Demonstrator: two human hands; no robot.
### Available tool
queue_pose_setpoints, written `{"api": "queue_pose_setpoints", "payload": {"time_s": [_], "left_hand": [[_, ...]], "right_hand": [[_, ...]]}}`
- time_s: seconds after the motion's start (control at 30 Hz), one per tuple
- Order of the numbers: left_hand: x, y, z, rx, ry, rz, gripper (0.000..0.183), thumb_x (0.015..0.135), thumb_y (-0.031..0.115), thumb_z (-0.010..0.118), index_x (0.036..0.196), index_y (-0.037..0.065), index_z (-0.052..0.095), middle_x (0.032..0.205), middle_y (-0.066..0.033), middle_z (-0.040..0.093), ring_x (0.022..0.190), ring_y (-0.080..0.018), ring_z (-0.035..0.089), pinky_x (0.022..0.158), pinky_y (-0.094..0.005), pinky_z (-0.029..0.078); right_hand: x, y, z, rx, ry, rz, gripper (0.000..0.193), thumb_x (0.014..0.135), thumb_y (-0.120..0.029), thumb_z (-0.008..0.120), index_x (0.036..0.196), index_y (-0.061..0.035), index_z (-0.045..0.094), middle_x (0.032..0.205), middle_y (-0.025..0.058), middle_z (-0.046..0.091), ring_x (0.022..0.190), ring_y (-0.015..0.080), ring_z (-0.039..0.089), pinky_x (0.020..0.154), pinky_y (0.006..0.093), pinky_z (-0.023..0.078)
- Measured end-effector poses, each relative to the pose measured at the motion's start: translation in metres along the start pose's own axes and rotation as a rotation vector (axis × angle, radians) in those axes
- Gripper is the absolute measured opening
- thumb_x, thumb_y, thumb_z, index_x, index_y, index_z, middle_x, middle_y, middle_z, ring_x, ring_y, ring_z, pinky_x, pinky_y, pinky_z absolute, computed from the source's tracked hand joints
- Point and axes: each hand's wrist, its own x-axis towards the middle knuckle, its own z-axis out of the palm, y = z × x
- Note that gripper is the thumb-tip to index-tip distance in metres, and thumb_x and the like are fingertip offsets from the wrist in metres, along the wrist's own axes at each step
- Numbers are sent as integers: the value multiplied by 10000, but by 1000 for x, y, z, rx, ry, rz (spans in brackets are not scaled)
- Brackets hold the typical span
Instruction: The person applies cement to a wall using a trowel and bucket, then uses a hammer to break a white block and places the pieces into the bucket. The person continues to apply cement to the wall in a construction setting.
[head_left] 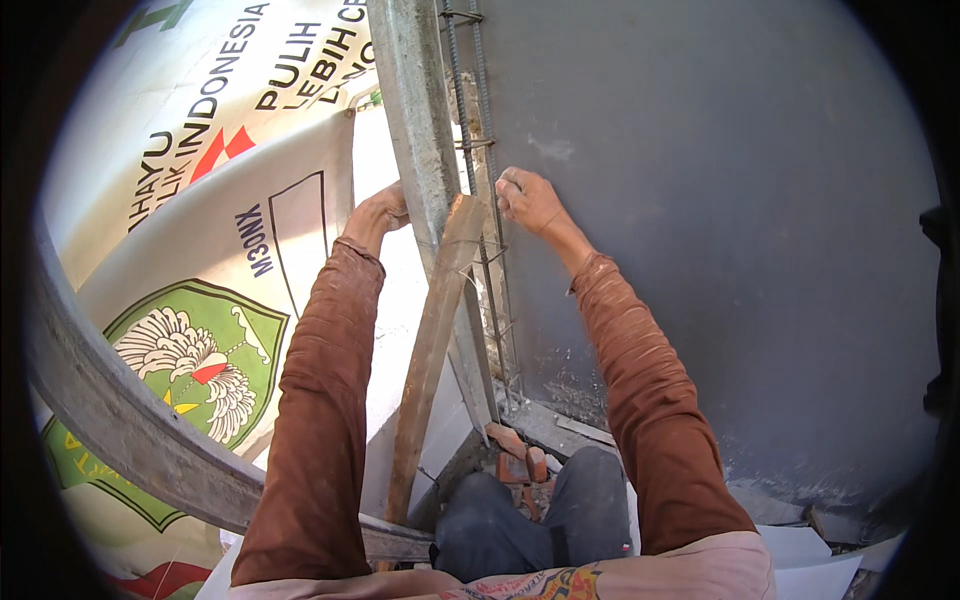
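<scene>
My left hand (pixel 378 217) is against the left side of an upright grey post (pixel 410 110), its fingers passing behind the post and mostly hidden. On the other side, my right hand (pixel 532 202) is raised beside the steel reinforcing bars (pixel 484 95), with its fingers curled together. Whatever those fingers pinch is too small to make out. The ribbed bars run upright behind the post, tied across by thin steel loops (pixel 470 144). Between my forearms a narrow wooden board (pixel 430 350) leans at a slant, its top end close to the post and bars.
A smooth dark grey wall (pixel 720 230) fills the right side. Printed banner sheeting (pixel 200 250) hangs at left, behind a long grey beam (pixel 150 400) curving across the lower left. Broken red bricks (pixel 513 468) lie low down by my knees (pixel 500 520).
</scene>
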Motion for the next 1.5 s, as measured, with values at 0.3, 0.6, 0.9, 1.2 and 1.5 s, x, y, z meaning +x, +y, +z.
{"api": "queue_pose_setpoints", "payload": {"time_s": [0.3,0.6,0.9,1.2,1.5], "left_hand": [[-7,0,5,81,15,23,432,917,260,673,1196,-66,622,1078,-190,703,860,-188,719,755,-255,602],[-11,9,1,231,68,16,372,961,307,589,1199,26,646,1120,-144,686,946,-206,670,847,-386,564],[-50,25,27,155,154,56,480,1012,391,490,1246,-11,608,1105,-143,695,939,-210,684,866,-364,541],[-41,21,25,168,259,55,453,1011,375,492,1196,-12,637,1050,-141,708,888,-202,692,823,-354,551],[-35,18,23,138,207,74,445,1008,377,499,1203,2,641,1038,-123,721,854,-191,705,772,-332,568]], "right_hand": [[6,-47,-16,-465,64,5,276,863,-204,582,970,12,718,903,250,700,893,385,682,827,441,522],[-1,-50,-25,-438,22,-75,250,851,-175,644,982,23,721,809,176,703,822,280,684,772,394,524],[17,-77,-20,-155,-329,79,140,876,-145,659,766,-60,676,594,-37,489,509,75,414,495,246,344],[31,-75,-7,126,-322,297,115,921,-119,619,936,-19,674,819,32,650,715,103,590,668,250,512],[27,-61,-3,58,-202,77,153,907,-183,707,920,-39,655,833,54,656,737,102,619,705,247,553]]}}
